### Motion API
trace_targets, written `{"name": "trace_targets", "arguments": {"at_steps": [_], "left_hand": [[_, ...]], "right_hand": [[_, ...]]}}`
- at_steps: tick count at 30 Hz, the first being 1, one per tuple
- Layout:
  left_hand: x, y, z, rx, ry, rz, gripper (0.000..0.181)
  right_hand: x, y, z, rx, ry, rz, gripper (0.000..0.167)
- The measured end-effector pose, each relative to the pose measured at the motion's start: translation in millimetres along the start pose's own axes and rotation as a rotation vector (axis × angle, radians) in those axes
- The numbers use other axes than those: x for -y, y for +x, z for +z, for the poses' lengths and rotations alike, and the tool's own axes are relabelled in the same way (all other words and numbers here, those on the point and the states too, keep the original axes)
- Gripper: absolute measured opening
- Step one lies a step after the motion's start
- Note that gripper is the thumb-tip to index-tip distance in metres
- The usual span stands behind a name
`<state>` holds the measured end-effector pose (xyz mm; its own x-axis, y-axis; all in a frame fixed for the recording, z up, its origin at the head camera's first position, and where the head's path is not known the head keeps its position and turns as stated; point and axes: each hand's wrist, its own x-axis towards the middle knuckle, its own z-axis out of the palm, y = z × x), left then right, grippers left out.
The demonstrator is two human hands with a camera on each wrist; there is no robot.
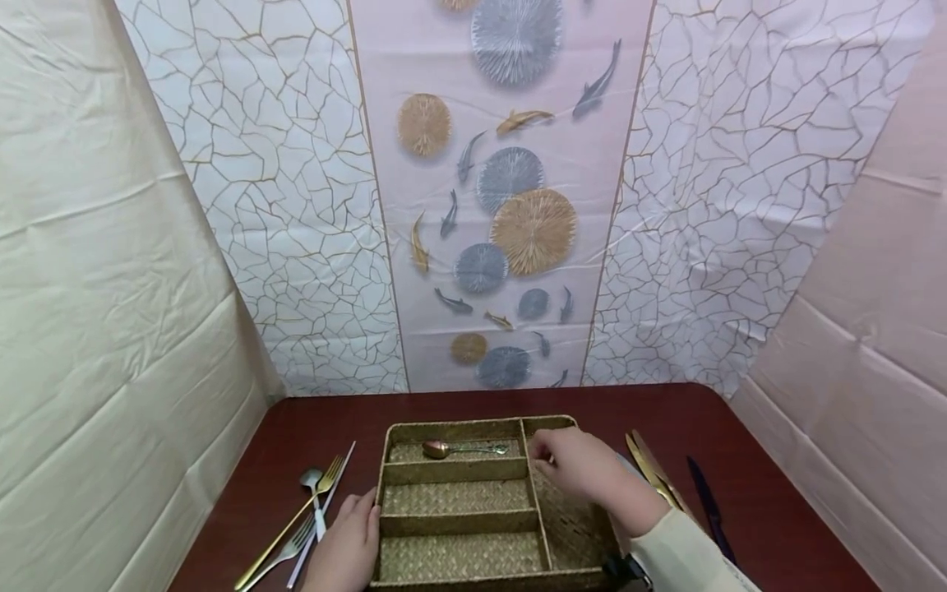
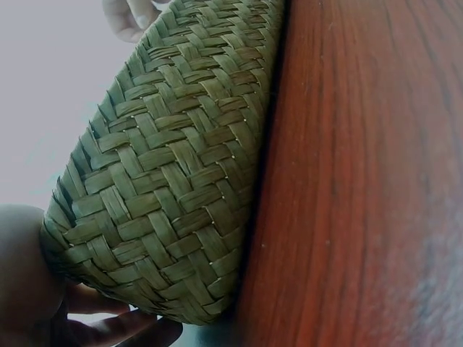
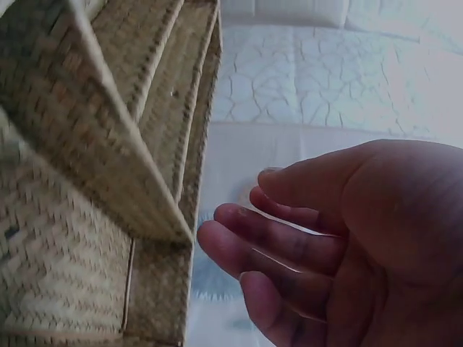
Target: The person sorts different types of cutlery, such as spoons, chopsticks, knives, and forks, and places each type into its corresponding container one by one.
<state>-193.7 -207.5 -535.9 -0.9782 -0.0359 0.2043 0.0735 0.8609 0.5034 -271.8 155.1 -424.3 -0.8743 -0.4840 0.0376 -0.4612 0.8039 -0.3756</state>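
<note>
A woven divided tray (image 1: 460, 522) sits on the dark red table. My left hand (image 1: 348, 538) grips its left edge; in the left wrist view, fingers (image 2: 119, 329) bend round the corner of the woven wall. My right hand (image 1: 580, 464) hovers over the tall right compartment. Its fingers are loosely curled and hold nothing, as the right wrist view shows beside the tray wall. A small spoon (image 1: 436, 450) with a coppery bowl and greenish patterned handle lies in the top left compartment. The two compartments below it hold nothing visible.
Left of the tray lie a gold fork (image 1: 329, 475), a silver fork (image 1: 299, 538), a white-handled spoon (image 1: 311, 477) and a thin pale stick-like utensil (image 1: 346, 460). At right are a gold knife (image 1: 644, 460) and a dark knife (image 1: 709, 501). Patterned cloth (image 1: 296, 205) hangs behind.
</note>
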Motion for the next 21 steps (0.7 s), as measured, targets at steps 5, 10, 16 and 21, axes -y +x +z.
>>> {"name": "trace_targets", "arguments": {"at_steps": [5, 10, 16, 21], "left_hand": [[1.2, 0.2, -0.1, -0.008, -0.008, 0.013, 0.038], [2.5, -1.9, 0.8, -0.002, -0.001, -0.015, 0.038], [2.0, -0.6, 1.6, -0.011, 0.003, -0.002, 0.038], [0.2, 1.1, 0.4, -0.004, 0.013, -0.006, 0.039]], "right_hand": [[-9.2, -4.5, -4.6, -0.047, 0.017, 0.038, 0.012], [-16.8, -9.5, -1.8, -0.047, 0.057, 0.036, 0.011], [-26.0, -12.1, -4.6, -0.081, 0.082, 0.072, 0.009], [-34.7, -13.6, -10.6, -0.083, 0.091, 0.106, 0.008]]}}
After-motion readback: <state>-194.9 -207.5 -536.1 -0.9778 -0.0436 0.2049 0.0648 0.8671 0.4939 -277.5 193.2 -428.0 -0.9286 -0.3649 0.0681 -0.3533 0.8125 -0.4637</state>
